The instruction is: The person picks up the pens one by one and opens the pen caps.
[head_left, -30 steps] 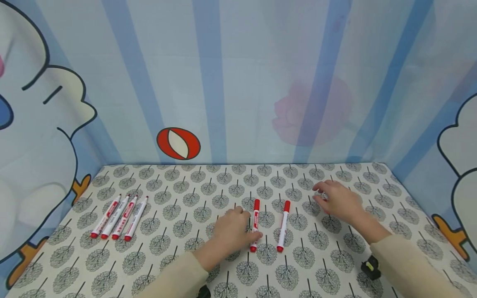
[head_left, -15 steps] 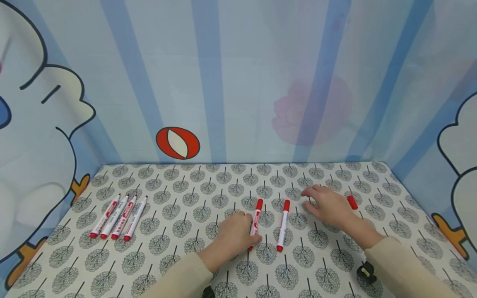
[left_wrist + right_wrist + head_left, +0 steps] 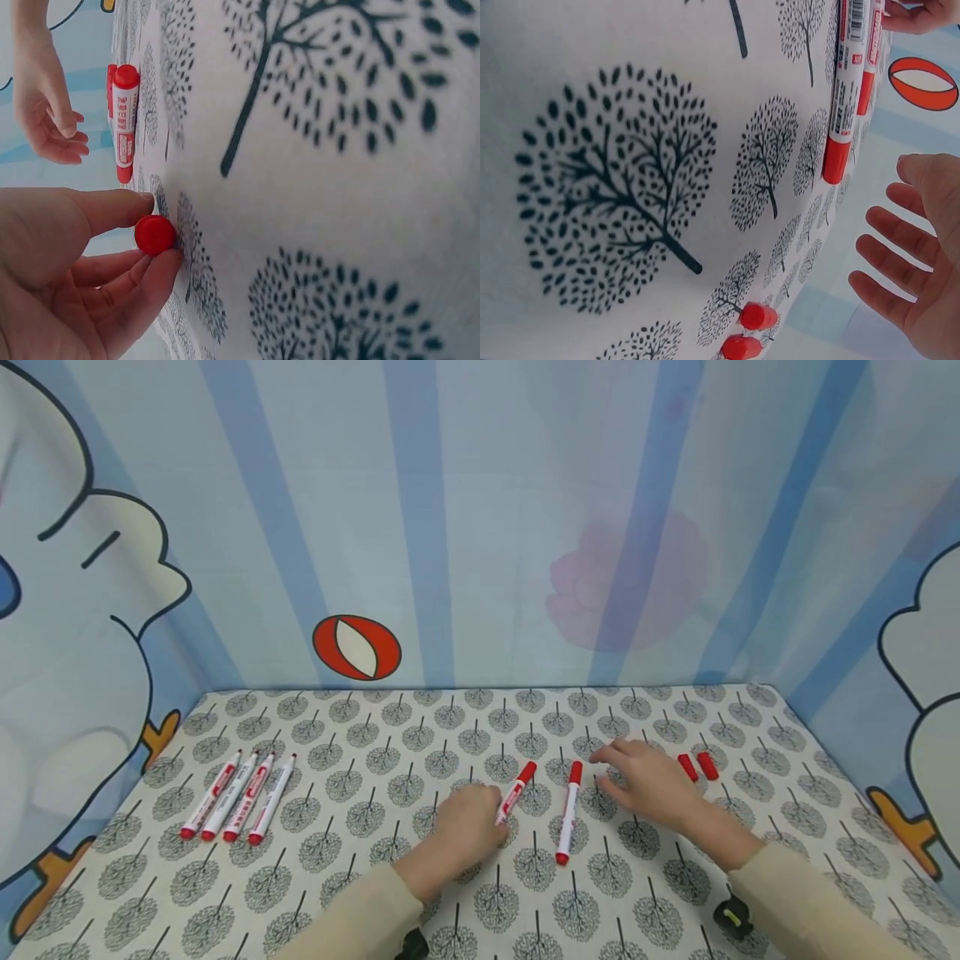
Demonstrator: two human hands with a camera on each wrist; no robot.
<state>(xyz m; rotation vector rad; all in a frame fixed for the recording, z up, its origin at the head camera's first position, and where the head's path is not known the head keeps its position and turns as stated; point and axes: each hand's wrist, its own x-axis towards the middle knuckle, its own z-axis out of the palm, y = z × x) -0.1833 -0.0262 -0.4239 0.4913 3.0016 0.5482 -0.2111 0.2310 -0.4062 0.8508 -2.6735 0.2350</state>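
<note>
My left hand [image 3: 467,827] pinches a white marker [image 3: 514,795] with a red cap near its rear end. In the left wrist view the marker's round red end [image 3: 155,235] sits between thumb and fingers, low over the cloth. The cap points away and to the right. Just to the right lies a second capped red marker [image 3: 568,814], alone on the cloth. My right hand [image 3: 641,785] hovers beside its cap, fingers apart and slightly bent, holding nothing; the right wrist view shows the hand's bare palm [image 3: 922,300].
Two loose red caps [image 3: 697,767] lie side by side beyond my right wrist. At the left, several uncapped white markers [image 3: 238,797] with red ends lie in a slanted row. The tree-print cloth [image 3: 360,860] ends at an upright striped curtain [image 3: 495,527].
My left hand has taken hold of the marker and swung its rear end left, tilting it. My right hand has moved left toward the other marker, uncovering two red caps.
</note>
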